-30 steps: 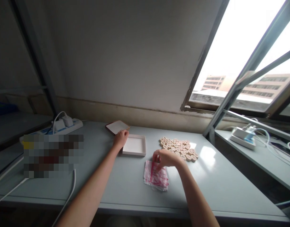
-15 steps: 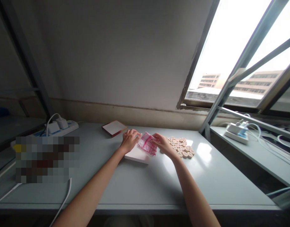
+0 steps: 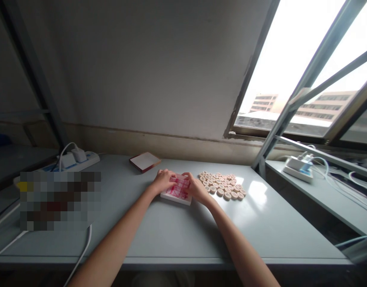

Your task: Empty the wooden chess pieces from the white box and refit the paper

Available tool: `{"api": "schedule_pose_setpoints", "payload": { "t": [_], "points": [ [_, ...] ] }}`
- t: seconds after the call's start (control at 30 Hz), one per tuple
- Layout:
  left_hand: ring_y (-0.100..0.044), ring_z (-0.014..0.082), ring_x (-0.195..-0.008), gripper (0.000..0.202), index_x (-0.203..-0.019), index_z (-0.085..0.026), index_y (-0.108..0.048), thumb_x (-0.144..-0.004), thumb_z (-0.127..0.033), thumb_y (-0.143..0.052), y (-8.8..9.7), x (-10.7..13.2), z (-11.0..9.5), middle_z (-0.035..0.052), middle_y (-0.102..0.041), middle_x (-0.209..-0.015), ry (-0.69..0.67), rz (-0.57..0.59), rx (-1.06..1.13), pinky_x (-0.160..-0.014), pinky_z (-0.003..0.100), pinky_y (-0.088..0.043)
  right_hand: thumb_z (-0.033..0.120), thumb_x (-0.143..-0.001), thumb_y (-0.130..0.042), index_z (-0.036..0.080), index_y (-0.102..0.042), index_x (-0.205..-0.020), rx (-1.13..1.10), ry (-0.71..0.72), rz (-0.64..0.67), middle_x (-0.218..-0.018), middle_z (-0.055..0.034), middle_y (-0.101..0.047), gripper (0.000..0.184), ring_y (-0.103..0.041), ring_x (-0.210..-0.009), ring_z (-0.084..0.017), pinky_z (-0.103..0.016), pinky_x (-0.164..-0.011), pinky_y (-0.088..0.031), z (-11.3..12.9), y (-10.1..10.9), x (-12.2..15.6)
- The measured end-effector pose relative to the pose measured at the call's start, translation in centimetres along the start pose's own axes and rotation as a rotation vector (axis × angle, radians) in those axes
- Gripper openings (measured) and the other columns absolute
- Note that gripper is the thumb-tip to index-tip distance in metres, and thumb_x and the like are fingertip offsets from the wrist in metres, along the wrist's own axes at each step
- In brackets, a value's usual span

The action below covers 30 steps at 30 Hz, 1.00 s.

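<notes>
Flanking the sheet [image 3: 178,188], the two hands work at the white box [image 3: 175,199]. The folded, red-lined sheet lies in the box, roughly filling it, and the box rests on the desk [image 3: 159,235]. The left hand [image 3: 163,181] curls over the left side, fingertips reaching the sheet; the right hand [image 3: 198,189] bends round the right side, its fingers at the sheet's far corner. Whether either one pinches the sheet or merely presses it, I cannot tell. The sheet looks light, limp and perhaps slick, likely to spring open at its folds; it is best held by opposite edges or pressed flat at the corners. The box seems light and fairly stiff, so its side walls should make the safer grip. The lid [image 3: 145,161] lies beyond; round pieces [image 3: 222,185] sit to the right.
</notes>
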<state>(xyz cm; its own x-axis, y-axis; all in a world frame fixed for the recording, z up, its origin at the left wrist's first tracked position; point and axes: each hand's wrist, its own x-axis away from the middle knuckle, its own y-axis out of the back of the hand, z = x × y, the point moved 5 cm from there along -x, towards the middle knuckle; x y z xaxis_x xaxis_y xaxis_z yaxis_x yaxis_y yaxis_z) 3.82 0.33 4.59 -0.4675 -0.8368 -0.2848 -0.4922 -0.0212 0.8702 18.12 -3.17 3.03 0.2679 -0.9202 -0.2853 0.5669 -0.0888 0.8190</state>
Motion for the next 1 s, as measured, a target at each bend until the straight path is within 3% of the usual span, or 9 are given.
{"api": "schedule_pose_setpoints", "payload": {
  "t": [0.2,0.4,0.57,0.7,0.87,1.0],
  "points": [
    [-0.056,0.0129,-0.072,0.016,-0.079,-0.019,-0.059,-0.064,-0.013,-0.054,-0.6,0.1,-0.2,-0.0012,-0.062,-0.076,-0.026,0.067,0.225,-0.062,0.02,-0.04,0.006,-0.068,-0.046,0.021,-0.048,-0.105,0.004,0.038,0.026,-0.087,-0.0017,-0.062,0.04,-0.055,-0.072,-0.014,-0.021,-0.062,-0.037,-0.3,-0.2,-0.1],
    [-0.055,0.0119,-0.07,0.019,-0.083,-0.017,-0.059,-0.068,-0.028,-0.059,-0.1,-0.2,0.2,-0.0001,-0.062,-0.079,-0.058,0.036,0.316,-0.062,0.02,-0.04,0.015,-0.072,-0.049,0.02,-0.051,-0.101,0.071,0.004,0.058,-0.084,-0.0027,-0.062,0.03,-0.054,-0.071,-0.014,-0.022,-0.062,-0.035,-0.2,0.3,0.0],
    [-0.054,0.0153,-0.081,0.013,-0.081,-0.019,-0.062,-0.074,-0.027,-0.056,0.5,-0.2,0.1,0.0019,-0.064,-0.084,-0.089,-0.048,0.1,-0.074,0.025,-0.038,0.014,-0.073,-0.047,0.02,-0.047,-0.105,0.123,-0.014,0.057,-0.087,-0.003,-0.061,0.033,-0.053,-0.072,-0.014,-0.023,-0.062,-0.034,-0.2,0.4,0.1],
    [-0.049,0.0181,-0.09,0.008,-0.08,-0.02,-0.062,-0.073,-0.022,-0.058,0.3,0.0,0.0,0.0027,-0.061,-0.088,-0.103,-0.055,-0.099,-0.081,0.029,-0.034,0.011,-0.07,-0.047,0.02,-0.044,-0.105,0.213,-0.025,-0.017,-0.099,-0.0042,-0.055,0.037,-0.051,-0.079,-0.015,-0.025,-0.069,-0.034,-0.2,0.8,0.2],
    [-0.044,0.0192,-0.097,0.033,-0.101,-0.022,-0.053,-0.07,-0.03,-0.063,0.5,0.2,-0.3,0.0042,-0.05,-0.101,-0.11,-0.139,-0.171,-0.084,0.031,-0.034,0.014,-0.071,-0.05,0.02,-0.047,-0.098,0.304,0.016,-0.055,-0.103,-0.006,-0.045,0.028,-0.046,-0.088,-0.018,-0.027,-0.072,-0.035,-0.1,1.2,0.4],
    [-0.042,0.0185,-0.097,0.018,-0.086,-0.022,-0.059,-0.071,-0.03,-0.063,0.4,0.4,-0.6,0.0032,-0.047,-0.102,-0.16,-0.117,-0.169,-0.086,0.031,-0.033,0.019,-0.073,-0.054,0.022,-0.053,-0.094,0.36,0.032,-0.016,-0.103,-0.0052,-0.044,0.021,-0.043,-0.095,-0.02,-0.031,-0.078,-0.033,-0.1,1.1,0.4]
  ]
}}
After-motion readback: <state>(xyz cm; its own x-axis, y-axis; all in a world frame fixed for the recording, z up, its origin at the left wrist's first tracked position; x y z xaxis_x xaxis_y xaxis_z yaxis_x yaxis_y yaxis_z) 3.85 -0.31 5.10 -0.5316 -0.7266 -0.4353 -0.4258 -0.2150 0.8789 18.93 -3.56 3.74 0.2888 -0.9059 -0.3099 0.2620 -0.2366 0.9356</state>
